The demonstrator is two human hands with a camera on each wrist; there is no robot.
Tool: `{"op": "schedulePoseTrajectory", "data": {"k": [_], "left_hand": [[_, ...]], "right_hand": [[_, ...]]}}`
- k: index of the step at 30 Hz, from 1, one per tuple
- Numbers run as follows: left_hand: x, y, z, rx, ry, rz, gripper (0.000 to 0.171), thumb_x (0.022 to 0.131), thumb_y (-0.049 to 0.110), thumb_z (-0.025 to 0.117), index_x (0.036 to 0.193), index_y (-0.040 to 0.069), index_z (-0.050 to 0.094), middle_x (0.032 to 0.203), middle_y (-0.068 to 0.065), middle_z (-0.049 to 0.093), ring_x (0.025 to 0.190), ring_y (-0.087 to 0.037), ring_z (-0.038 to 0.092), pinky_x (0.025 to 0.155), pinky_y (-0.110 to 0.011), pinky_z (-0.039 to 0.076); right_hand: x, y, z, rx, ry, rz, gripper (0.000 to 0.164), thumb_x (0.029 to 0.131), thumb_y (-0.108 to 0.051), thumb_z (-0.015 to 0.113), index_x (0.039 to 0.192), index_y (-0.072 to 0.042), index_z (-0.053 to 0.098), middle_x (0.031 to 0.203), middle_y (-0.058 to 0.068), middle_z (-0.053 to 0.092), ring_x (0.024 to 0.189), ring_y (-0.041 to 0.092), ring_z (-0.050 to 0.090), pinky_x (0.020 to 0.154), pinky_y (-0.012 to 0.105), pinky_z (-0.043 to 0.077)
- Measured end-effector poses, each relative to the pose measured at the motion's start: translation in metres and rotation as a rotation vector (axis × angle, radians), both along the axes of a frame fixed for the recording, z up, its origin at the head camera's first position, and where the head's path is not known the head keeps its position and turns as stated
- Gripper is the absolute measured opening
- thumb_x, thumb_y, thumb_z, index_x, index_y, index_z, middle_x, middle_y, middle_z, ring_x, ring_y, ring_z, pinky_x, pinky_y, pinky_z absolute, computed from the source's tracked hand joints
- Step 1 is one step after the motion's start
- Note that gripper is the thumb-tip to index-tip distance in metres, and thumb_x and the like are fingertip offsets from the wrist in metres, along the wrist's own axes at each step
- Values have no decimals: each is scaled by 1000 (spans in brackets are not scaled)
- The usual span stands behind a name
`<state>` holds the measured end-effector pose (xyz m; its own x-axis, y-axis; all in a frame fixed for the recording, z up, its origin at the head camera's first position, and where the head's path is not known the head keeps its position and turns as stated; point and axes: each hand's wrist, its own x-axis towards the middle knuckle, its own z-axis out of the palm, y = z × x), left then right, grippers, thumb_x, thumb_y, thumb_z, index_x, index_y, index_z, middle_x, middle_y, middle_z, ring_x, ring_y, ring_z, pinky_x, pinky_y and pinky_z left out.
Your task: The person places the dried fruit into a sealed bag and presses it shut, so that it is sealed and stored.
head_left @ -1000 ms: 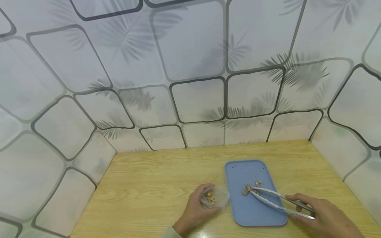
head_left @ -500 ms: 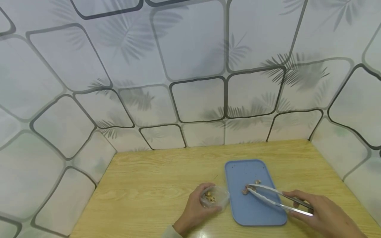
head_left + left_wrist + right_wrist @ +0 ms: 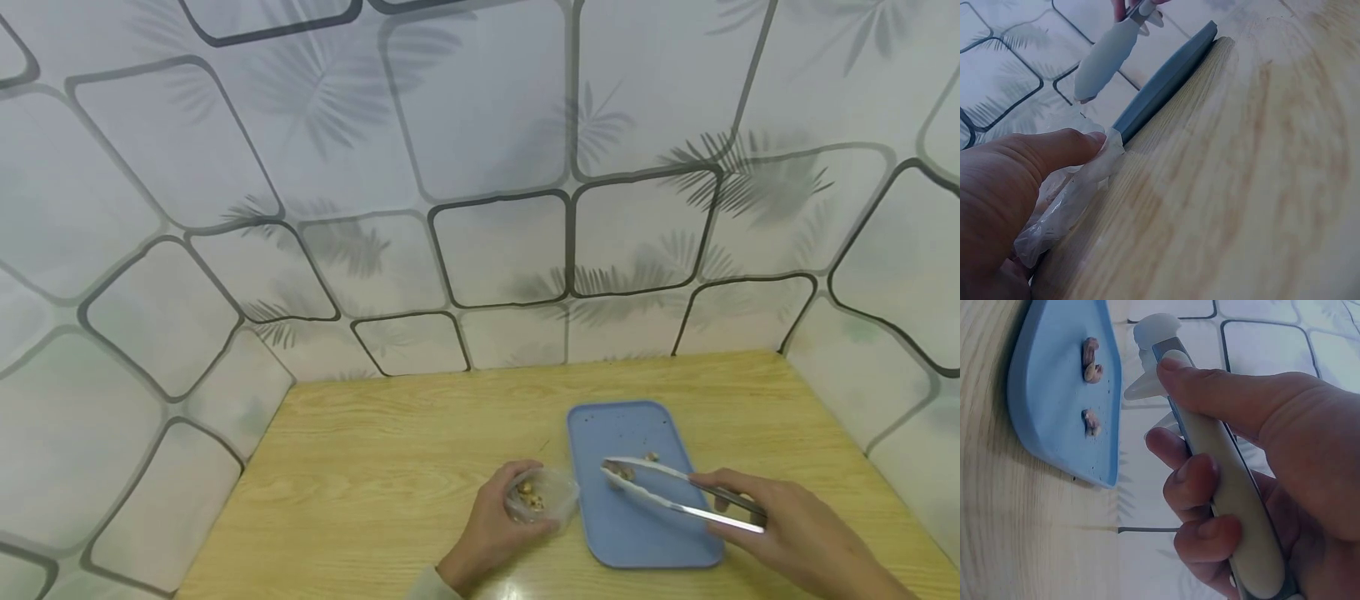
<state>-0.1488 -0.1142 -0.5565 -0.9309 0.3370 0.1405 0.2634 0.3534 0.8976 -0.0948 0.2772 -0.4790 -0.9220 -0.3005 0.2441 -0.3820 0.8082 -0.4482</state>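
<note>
My left hand (image 3: 495, 525) curls round a clear, crinkled plastic bag (image 3: 558, 500) standing mouth up beside the tray's left edge. Inside lie several yellow-brown pieces (image 3: 529, 495). In the left wrist view the thumb presses the bag's rim (image 3: 1113, 147). My right hand (image 3: 787, 525) grips metal tongs (image 3: 720, 518) with pale tips, held over the blue tray (image 3: 645, 533). Small brown nuts (image 3: 1090, 361), cashew-like, lie on the tray, with another cashew-like nut (image 3: 1091, 423) apart. A brownish bit shows at the tongs' end (image 3: 1088, 98); whether they hold it firmly I cannot tell.
A wood-grain table (image 3: 375, 467) bears the tray and bag. Patterned panels (image 3: 495, 250) rise behind it and at both sides. Dark crumbs (image 3: 588, 418) dot the tray's far end.
The right hand has moved left with the tongs, whose tips have gone from the nuts towards the tray's left side. The left hand and bag have stayed in place.
</note>
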Motion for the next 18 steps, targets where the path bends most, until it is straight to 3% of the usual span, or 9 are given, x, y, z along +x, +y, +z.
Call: {"op": "schedulePoseTrajectory", "data": {"k": [6,10,18], "left_hand": [[0,0,1,-1,-8,7,72,80,28,98,143,31,63,139,3,72,126,-17,67,110,-28,49],[1,-1,0,-5,-3,4,72,80,29,98,144,30,63,139,3,72,126,-16,66,110,-29,49],[-1,-1,-1,-6,17,-7,72,81,29,97,144,29,63,139,3,72,126,-15,66,111,-29,49]], "right_hand": [[-3,-11,0,-54,105,67,52,79,-24,97,128,-25,78,102,-20,75,83,-12,52,65,22,48],[-5,-19,2,-33,161,70,56,77,-27,99,129,-30,77,106,-15,79,86,-10,55,68,23,52],[-8,-31,11,-76,79,99,56,82,-28,96,134,-31,75,111,-9,81,81,-10,51,64,21,47]]}}
